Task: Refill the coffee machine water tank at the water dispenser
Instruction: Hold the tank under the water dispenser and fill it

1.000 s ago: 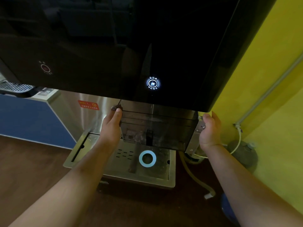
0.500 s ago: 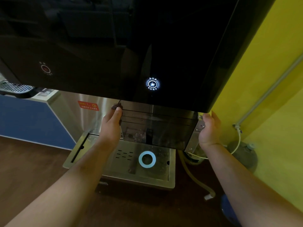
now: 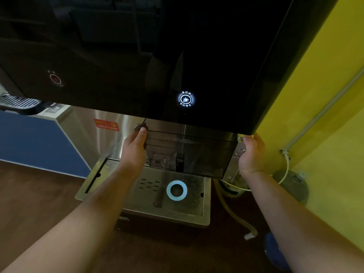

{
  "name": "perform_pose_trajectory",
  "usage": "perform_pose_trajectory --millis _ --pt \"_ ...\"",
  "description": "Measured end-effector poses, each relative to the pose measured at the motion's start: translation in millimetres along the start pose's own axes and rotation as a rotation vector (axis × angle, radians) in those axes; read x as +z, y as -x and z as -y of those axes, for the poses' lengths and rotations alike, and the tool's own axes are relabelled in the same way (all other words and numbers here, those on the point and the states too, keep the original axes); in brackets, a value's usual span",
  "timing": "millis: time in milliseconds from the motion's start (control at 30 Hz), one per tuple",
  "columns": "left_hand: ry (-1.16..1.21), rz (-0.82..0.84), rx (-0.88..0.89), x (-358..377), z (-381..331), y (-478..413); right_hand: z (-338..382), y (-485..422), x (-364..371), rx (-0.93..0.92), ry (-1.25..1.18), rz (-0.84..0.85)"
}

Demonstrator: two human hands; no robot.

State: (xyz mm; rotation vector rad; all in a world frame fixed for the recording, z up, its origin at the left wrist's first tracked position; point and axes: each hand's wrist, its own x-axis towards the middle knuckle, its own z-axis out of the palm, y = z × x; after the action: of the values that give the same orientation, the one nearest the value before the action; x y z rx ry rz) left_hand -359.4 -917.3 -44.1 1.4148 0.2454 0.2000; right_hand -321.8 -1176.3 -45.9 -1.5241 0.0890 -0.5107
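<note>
Head: water tank (image 3: 189,154) between left fingers (image 3: 142,133) and right fingers (image 3: 257,141).

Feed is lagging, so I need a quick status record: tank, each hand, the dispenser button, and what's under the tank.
water tank: dark, see-through, held under the dispenser
left hand: grips the tank's left end, thumb on its front edge
right hand: at the tank's right end; contact hidden
button: white cup icon lit, directly above the tank
below tank: steel drip tray with a blue ring
fill level: cannot tell
</note>
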Motion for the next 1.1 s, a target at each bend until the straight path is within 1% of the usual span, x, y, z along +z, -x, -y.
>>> perform_pose_trajectory --millis 200,400,600,667,733,800,1100 --pt "-0.017 -0.027 -0.022 -1.7 1.1 -0.9 8.7 8.9 2.7 0.037 -0.017 -0.015" --pt "-0.016 -0.013 -0.018 -4.7 3.0 2.5 13.0 17.0 4.5 -0.01 -0.002 0.02" --pt "-0.024 -0.01 -0.016 -6.0 4.0 2.4 11.0 14.4 0.3 0.048 0.024 0.027" --pt "-0.025 -0.013 -0.016 -5.4 3.4 0.5 16.4 16.4 2.5 0.061 0.026 0.001" --pt "-0.021 -0.017 -0.014 -4.8 2.1 -1.7 20.7 18.2 4.6 0.119 0.044 -0.039" --pt "-0.02 -0.022 -0.013 -4.0 0.9 -3.2 24.6 18.2 4.2 0.126 0.055 -0.031" --pt "-0.03 -0.021 0.0 -5.5 1.3 -2.8 27.8 18.9 8.3 0.073 0.056 0.003"
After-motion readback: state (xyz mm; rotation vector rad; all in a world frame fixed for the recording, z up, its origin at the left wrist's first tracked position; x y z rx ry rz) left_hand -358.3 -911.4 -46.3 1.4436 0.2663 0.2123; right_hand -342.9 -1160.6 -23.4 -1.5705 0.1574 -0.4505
